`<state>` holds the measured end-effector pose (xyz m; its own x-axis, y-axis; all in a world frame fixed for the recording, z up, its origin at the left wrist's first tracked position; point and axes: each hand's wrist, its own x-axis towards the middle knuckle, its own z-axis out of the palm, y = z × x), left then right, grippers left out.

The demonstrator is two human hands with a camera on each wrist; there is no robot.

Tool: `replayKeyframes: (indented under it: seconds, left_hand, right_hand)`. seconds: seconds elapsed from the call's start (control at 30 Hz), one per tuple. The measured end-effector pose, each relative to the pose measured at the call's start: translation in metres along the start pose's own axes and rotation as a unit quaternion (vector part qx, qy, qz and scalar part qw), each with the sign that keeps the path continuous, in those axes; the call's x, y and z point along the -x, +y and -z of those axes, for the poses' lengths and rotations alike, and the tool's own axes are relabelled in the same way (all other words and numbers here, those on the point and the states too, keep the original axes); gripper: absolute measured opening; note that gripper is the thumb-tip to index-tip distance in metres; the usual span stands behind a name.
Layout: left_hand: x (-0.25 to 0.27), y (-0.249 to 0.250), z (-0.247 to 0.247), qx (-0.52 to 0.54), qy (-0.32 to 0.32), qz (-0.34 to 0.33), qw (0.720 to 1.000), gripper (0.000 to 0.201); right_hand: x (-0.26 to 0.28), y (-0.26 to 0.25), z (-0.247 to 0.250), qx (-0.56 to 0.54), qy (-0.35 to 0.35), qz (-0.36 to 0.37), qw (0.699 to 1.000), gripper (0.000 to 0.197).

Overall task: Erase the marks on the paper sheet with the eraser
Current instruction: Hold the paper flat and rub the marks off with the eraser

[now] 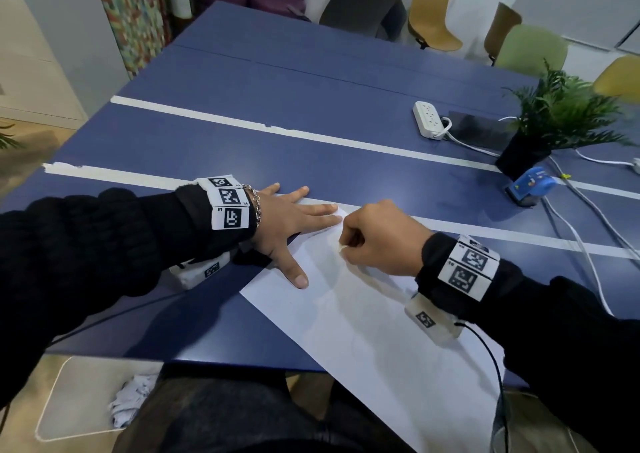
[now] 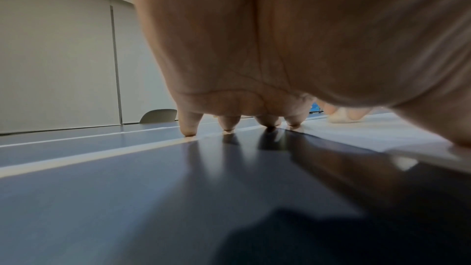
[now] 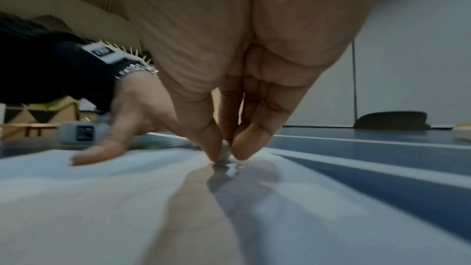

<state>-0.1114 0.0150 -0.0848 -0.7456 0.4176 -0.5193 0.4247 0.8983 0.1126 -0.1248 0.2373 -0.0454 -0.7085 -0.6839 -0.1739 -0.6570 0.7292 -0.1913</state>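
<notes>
One eraser, small and pale, is pinched upright between the thumb and fingertips of the right hand, its lower end touching the one paper sheet near the sheet's far corner. Just left of those pinching fingers, the left hand lies flat with its fingers spread, thumb and nearer fingertips pressing the sheet, outer fingertips on the blue table. Two white tape strips cross the table beyond the fingers, with one potted plant and one power strip well apart.
</notes>
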Motion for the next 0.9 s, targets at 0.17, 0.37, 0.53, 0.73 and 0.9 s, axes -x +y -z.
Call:
replayKeyframes:
  seconds: [0.17, 0.37, 0.53, 0.73, 0.9]
  left_hand:
    - [-0.001, 0.0, 0.001, -0.006, -0.007, 0.005, 1.0, 0.131]
    - [-0.001, 0.001, 0.002, -0.004, -0.007, 0.007, 1.0, 0.131]
    - [-0.002, 0.001, 0.001, -0.009, -0.007, 0.007, 1.0, 0.133]
    - [0.001, 0.004, 0.004, -0.009, -0.009, 0.008, 1.0, 0.131]
    - [0.001, 0.003, 0.003, -0.005, -0.007, 0.01, 1.0, 0.13]
  right_hand:
    - [-0.002, 0.002, -0.001, 0.007, 0.013, 0.009, 1.0, 0.004]
    - [-0.004, 0.009, 0.004, -0.011, 0.011, -0.001, 1.0, 0.003]
    - [0.007, 0.004, -0.004, -0.013, 0.005, 0.03, 0.999, 0.007]
    - [-0.001, 0.021, 0.005, -0.011, 0.019, 0.001, 1.0, 0.004]
    - [0.013, 0.011, 0.0, 0.004, -0.024, 0.058, 0.998, 0.009]
